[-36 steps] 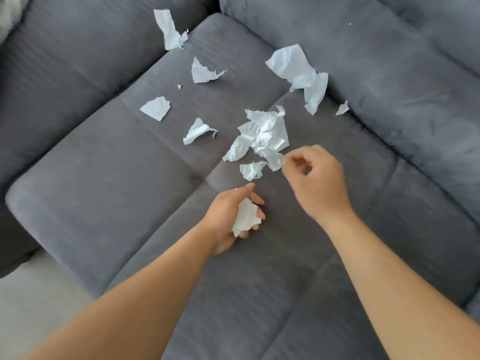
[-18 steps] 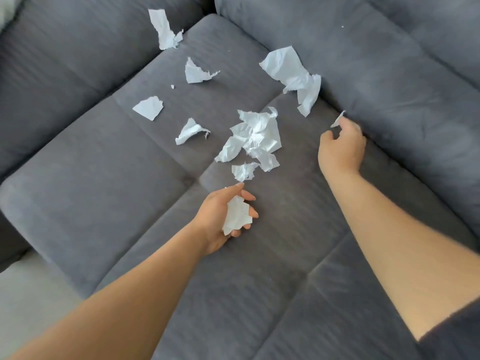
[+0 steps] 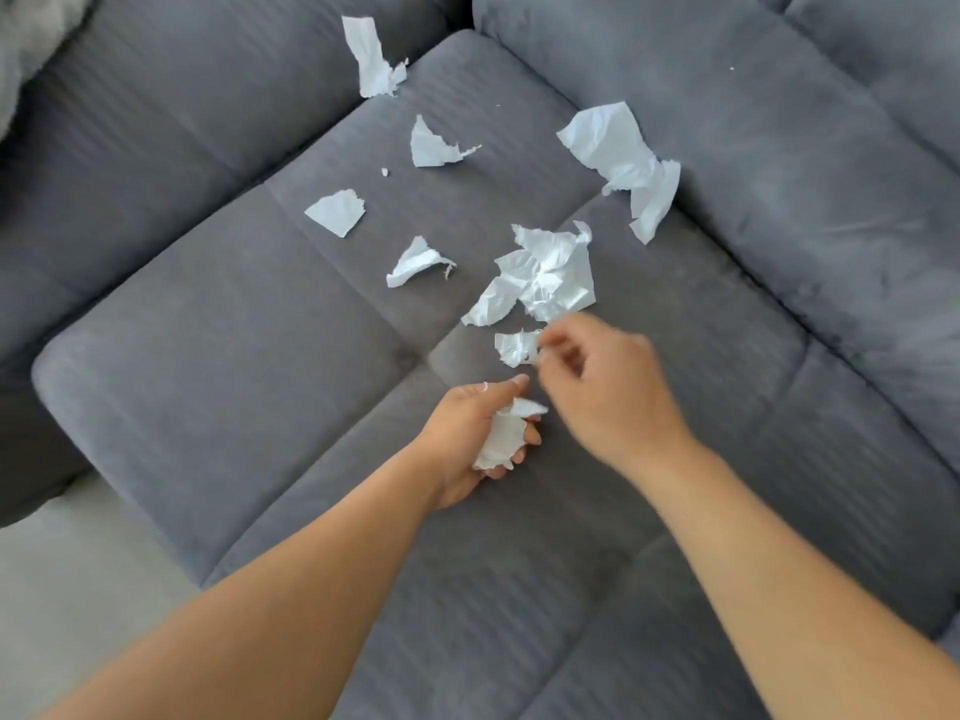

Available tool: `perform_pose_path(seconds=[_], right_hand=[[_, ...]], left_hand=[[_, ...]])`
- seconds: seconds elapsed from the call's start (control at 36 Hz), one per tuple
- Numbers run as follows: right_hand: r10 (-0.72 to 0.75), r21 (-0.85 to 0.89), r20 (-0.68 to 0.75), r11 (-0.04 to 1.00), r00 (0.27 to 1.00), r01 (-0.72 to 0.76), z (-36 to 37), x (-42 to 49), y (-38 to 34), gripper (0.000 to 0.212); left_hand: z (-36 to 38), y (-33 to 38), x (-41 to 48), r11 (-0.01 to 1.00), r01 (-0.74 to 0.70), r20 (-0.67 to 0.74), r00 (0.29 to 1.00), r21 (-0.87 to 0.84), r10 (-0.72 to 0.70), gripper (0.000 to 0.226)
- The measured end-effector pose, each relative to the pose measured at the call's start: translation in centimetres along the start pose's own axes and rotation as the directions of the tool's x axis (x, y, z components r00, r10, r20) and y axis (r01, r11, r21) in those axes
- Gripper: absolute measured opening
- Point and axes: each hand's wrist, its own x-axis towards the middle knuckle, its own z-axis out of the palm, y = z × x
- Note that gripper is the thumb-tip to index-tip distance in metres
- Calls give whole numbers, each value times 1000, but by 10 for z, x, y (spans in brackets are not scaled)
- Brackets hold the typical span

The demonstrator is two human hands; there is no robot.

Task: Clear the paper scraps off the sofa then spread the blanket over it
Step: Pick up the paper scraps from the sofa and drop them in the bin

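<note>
- Grey sofa: is carrying white paper scraps on its seat.
- Crumpled scrap: is lying mid-seat.
- Left hand: is hovering near the crumpled scrap on the person's side, fingers gripping a wad of paper.
- Right hand: blurred, fingers curling at the small scrap just beside the crumpled scrap; cannot tell whether it is pinching anything.
- Long scrap: is lying beyond the crumpled scrap, to its right.

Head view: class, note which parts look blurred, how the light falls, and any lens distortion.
Head view: the right hand is smeared by motion blur; the left hand and its wad of paper look sharper; light is soft and even, no glare; the wide lens bends the sofa edges.
</note>
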Motion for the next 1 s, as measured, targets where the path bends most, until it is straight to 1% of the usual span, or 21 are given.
perform_pose_path(seconds=[0.06,0.11,0.19,0.22,0.25,0.31,0.33,0.39,0.42,0.44,0.5,0.53,0.58,0.61,0.67,0.69,0.75,0.81,0.86,0.92,1.0], right_hand=[[77,-15,-69,997,995,-78,-9,26,6,8],[159,-33,-65,986,985,-161,-13,48,11,9],[284,-242,118,937,951,-250,-8,65,15,32],[326,-318,177,912,928,-260,-4,65,15,33],[345,-350,195,899,918,-264,0,64,15,26],[326,-282,87,914,941,-291,9,55,16,5],[311,-217,-23,926,950,-308,13,46,16,5],[293,-60,-246,947,924,-316,22,25,7,10],[291,18,-302,954,908,-300,26,14,2,10],[280,81,-304,960,910,-268,31,2,-3,10],[218,123,-162,972,963,-199,41,-20,-10,8],[173,76,-37,983,984,-170,47,-30,-13,7],[92,-131,185,989,978,-69,57,-44,-15,4],[77,-207,253,978,964,-23,60,-47,-15,6],[84,-168,294,985,952,-35,58,-47,-15,11],[96,-87,271,993,958,-75,57,-46,-17,12],[143,68,134,986,981,-153,52,-38,-18,11],[202,129,-18,972,979,-198,52,-25,-14,4],[224,34,-67,974,972,-222,55,-11,-8,18],[228,-101,-26,968,973,-230,61,0,-2,25],[229,-208,-46,950,972,-233,69,6,-1,6]], left_hand=[[-3,1,0,999,16,-8,1000,-30,-16,30],[-5,0,1,998,21,-6,1000,-56,-21,35],[-7,-3,-1,996,16,2,1000,-89,-16,38],[-8,-4,-2,996,16,1,1000,-92,-16,37],[-8,-5,-4,995,16,-2,1000,-94,-17,36],[-7,-5,-8,996,6,-11,1000,-93,-7,30],[-7,-5,-9,996,0,-19,1000,-93,-2,27],[-7,-5,-12,994,-3,-26,1000,-112,0,24],[-7,-5,-13,991,3,-23,1000,-135,-6,26],[-8,-5,-13,986,14,-17,1000,-165,-17,29],[-10,-5,-14,971,41,7,999,-236,-40,37],[-11,-6,-14,965,46,18,999,-258,-43,41],[-12,-8,-15,969,30,19,999,-245,-26,45],[-12,-10,-16,976,8,-1,1000,-217,-9,45],[-11,-17,-18,987,-44,-60,998,-154,36,39],[-13,-20,-21,989,-63,-83,995,-137,52,36],[-18,-25,-27,986,-81,-103,992,-148,66,28],[-26,-30,-34,983,-74,-99,993,-169,58,24],[-34,-35,-42,983,-58,-66,997,-173,47,14],[-41,-40,-48,980,-50,-24,999,-193,46,14],[-51,-46,-56,970,-49,-14,999,-237,47,34]])
